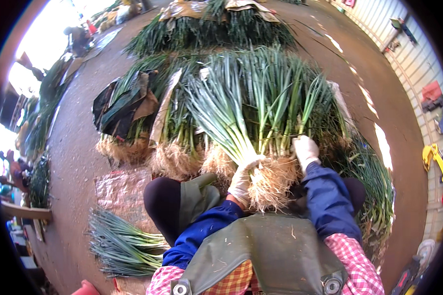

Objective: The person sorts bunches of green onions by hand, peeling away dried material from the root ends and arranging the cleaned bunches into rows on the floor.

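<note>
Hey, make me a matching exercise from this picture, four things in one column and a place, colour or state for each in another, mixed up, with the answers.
Things
1. Left hand
2. Right hand
3. Apron
4. Yellow object

Matches
A. Far right of the view
B. Gripping the bunch just above its roots
C. Dark green
D. At the bunch's right side

Pairs: 1-B, 2-D, 3-C, 4-A
</note>
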`<state>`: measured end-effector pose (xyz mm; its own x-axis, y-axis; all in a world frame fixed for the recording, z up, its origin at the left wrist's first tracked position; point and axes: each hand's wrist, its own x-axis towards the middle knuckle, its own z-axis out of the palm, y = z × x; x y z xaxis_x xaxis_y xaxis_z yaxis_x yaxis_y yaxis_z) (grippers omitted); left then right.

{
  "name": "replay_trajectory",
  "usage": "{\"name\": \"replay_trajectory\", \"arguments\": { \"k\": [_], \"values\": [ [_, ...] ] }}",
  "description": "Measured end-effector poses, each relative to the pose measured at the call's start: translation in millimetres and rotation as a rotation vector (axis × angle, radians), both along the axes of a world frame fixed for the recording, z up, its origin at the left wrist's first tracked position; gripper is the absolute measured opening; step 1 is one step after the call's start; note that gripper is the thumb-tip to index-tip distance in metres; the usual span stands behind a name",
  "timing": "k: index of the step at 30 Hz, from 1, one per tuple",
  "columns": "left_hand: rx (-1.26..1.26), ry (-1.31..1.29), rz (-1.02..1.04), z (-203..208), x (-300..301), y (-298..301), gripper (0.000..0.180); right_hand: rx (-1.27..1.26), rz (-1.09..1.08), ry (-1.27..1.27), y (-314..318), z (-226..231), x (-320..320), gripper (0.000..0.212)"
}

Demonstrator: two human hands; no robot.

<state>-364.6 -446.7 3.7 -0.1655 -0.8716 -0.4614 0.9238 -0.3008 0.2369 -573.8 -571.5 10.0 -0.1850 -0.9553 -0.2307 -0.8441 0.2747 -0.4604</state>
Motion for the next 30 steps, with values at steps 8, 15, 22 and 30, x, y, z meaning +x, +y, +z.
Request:
{"name": "replay_trajectory", "arguments": {
  "k": [8,15,22,30],
  "values": [
    [0.030,-0.312,-0.094,-26,-6,-7,0.008,-0.134,-0.032,-0.545,11,11,20,0.041],
    [0.022,-0.424,-0.141,-25,-7,-7,0.011,0.066,0.264,-0.328,34,-38,70,0.036],
    [-0.035,-0.385,-0.068,-36,-1,-6,0.020,0.067,-0.014,-0.033,20,12,49,0.030],
    [-0.094,-0.118,-0.042,-57,13,-1,0.029,-0.399,0.027,-0.128,17,19,44,0.012]
  ]
}}
